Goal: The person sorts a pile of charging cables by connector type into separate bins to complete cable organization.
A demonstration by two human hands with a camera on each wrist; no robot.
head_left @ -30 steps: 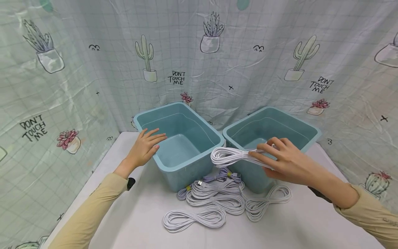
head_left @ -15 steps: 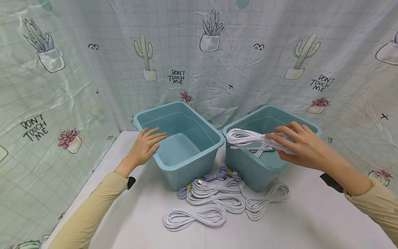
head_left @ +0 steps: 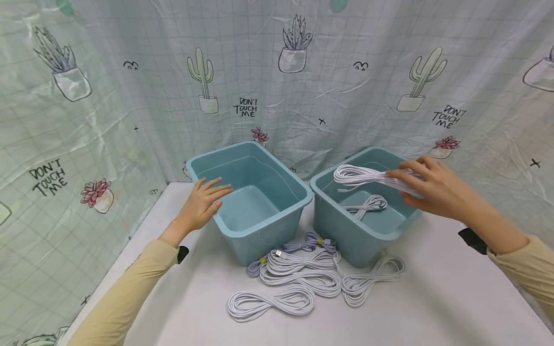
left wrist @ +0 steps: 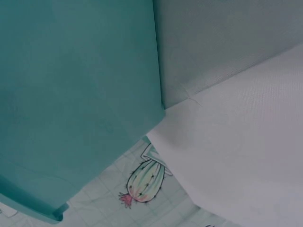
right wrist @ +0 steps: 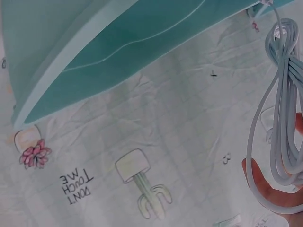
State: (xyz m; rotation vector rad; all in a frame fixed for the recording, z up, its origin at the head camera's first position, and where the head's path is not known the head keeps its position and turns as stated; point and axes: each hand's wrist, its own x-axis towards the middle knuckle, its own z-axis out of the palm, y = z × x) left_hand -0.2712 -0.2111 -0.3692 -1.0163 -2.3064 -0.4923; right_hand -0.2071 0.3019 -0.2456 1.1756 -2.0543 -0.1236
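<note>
My right hand [head_left: 437, 190] pinches a coiled white cable [head_left: 357, 176] above the right teal bin [head_left: 346, 230]. In the right wrist view the looped cable [right wrist: 286, 104] hangs at the right edge, with parts of the fingers behind it. Inside that bin lies another bundled white cable [head_left: 368, 205]. My left hand [head_left: 201, 204] rests on the left rim of the left teal bin [head_left: 259, 228], its fingers straight over the opening. The left wrist view shows the outer wall of a teal bin [left wrist: 71, 94] but no part of the hand.
In front of the bins several coiled white cables [head_left: 298, 274] lie on the white table [head_left: 195, 307], among them a figure-eight coil [head_left: 270, 303] nearest me. Purplish cables with yellow ties [head_left: 309, 241] sit between the bins. A cactus-print curtain [head_left: 281, 96] stands close behind.
My right hand has carried the white cable up and to the right, from the bin's front edge to over its opening. The bundle inside has come into view. My left hand stays put.
</note>
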